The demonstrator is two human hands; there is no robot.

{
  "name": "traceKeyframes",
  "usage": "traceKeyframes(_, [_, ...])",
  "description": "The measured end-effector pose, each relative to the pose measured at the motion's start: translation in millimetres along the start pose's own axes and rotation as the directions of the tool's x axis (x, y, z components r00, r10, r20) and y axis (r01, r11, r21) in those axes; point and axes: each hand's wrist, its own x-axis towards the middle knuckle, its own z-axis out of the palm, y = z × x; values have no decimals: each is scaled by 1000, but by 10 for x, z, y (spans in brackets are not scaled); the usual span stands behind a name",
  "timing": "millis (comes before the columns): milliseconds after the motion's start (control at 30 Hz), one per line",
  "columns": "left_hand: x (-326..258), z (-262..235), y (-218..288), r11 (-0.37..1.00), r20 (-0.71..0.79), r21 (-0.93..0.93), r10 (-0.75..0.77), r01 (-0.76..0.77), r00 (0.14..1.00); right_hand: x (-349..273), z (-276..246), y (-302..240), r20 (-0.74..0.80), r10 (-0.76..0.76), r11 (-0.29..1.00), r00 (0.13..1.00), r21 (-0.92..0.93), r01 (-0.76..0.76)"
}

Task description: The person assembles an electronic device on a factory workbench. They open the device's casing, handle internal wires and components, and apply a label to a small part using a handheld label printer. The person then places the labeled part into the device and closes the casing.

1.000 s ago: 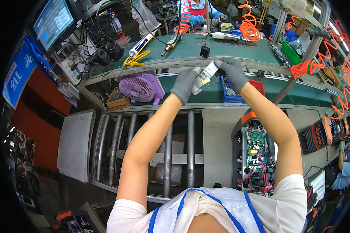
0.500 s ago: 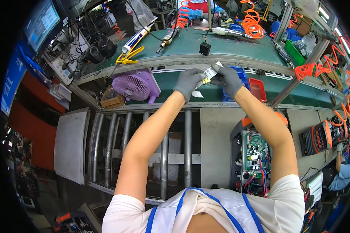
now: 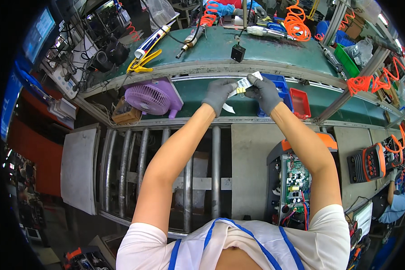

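Both hands wear grey gloves and are raised over the lower green shelf. Between them stretches a white label strip [image 3: 244,84] with dark print and a small yellow patch. My left hand [image 3: 218,96] is closed on its lower left end, while my right hand [image 3: 266,94] pinches the upper right end. A loose white curl of paper [image 3: 228,108] hangs just below the left fingers; whether it joins the strip is hidden. Behind my right hand stands a blue bin [image 3: 279,84], with a red tray [image 3: 300,103] to its right.
A purple fan [image 3: 152,99] stands left of my hands. Below lie metal rollers [image 3: 216,171]. An opened orange-and-black machine with a green circuit board [image 3: 298,175] sits under my right forearm. The upper bench holds a yellow caulking gun [image 3: 144,63], air tools and a hanging black box [image 3: 237,53].
The view has shifted slightly, so the bench items sit a little differently. Both hands keep hold of the label strip, which is tilted almost the same way.
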Motion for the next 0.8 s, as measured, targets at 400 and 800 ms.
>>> traceKeyframes(400, [19, 47, -34, 998, -194, -24, 45, -51, 980, -53, 60, 192, 190, 115, 993, 975, 11, -120])
traceKeyframes(800, [-2, 38, -91, 939, -252, -345, -94, 2, 963, -254, 330, 99, 118, -45, 995, 992, -84, 55])
